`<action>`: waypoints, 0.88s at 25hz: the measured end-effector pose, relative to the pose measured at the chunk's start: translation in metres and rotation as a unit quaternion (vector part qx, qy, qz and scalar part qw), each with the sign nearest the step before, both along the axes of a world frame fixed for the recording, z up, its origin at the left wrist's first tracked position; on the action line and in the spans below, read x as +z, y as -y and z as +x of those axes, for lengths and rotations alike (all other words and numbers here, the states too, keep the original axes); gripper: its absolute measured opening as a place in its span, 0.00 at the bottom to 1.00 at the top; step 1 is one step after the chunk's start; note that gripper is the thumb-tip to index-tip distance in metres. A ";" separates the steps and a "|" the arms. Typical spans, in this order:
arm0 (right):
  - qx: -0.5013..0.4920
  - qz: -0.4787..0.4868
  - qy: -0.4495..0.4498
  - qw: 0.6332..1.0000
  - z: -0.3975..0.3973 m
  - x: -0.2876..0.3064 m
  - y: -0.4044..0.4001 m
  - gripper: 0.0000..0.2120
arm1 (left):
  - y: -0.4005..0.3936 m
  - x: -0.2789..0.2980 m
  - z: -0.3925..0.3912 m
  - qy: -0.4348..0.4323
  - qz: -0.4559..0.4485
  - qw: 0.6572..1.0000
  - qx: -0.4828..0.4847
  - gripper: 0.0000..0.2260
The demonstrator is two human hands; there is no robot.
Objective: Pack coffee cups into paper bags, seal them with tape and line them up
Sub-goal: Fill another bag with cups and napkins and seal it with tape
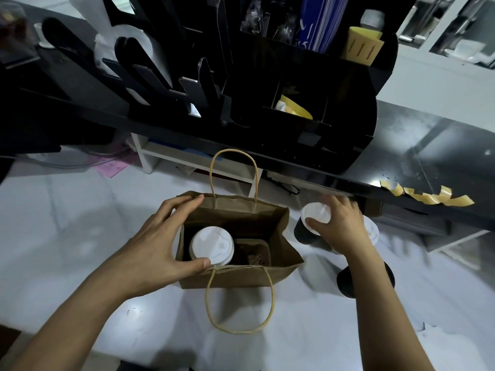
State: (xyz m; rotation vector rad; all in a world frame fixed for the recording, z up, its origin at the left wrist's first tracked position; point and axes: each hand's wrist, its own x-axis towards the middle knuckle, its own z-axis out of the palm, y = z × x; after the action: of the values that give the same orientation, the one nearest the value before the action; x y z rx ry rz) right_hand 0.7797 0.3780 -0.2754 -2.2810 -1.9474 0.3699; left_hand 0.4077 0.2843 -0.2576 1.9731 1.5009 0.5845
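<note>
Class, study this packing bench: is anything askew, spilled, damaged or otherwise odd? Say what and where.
Nothing is spilled or damaged. One oddity: curled yellow tape strips hang stuck along the black shelf edge at right, probably staged for sealing. The paper bag stands upright with one lidded cup inside.

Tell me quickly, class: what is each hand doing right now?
Left hand: holds the open rim of the brown paper bag.
Right hand: grips the white lid of a black paper coffee cup.
</note>
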 end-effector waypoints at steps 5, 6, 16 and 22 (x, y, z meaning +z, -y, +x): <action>0.010 -0.051 0.073 0.996 0.005 -0.010 -0.011 0.40 | -0.002 -0.001 0.000 -0.003 0.000 1.000 -0.001 0.47; 0.009 -0.057 0.073 0.996 0.005 -0.012 -0.013 0.39 | -0.002 -0.001 0.001 -0.001 0.001 1.000 -0.001 0.47; 0.019 -0.016 -0.015 1.000 -0.001 -0.007 0.001 0.36 | -0.003 0.000 0.003 0.000 -0.001 1.000 -0.004 0.46; 0.029 0.019 -0.125 0.992 -0.010 0.059 0.029 0.38 | -0.002 0.001 0.003 -0.003 0.000 1.000 -0.006 0.46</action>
State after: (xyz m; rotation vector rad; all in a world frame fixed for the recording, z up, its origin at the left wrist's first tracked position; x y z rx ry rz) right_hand 0.7694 0.3489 -0.2165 -2.0443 -1.8804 0.5880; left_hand 0.4110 0.2862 -0.2563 1.9839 1.4920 0.5733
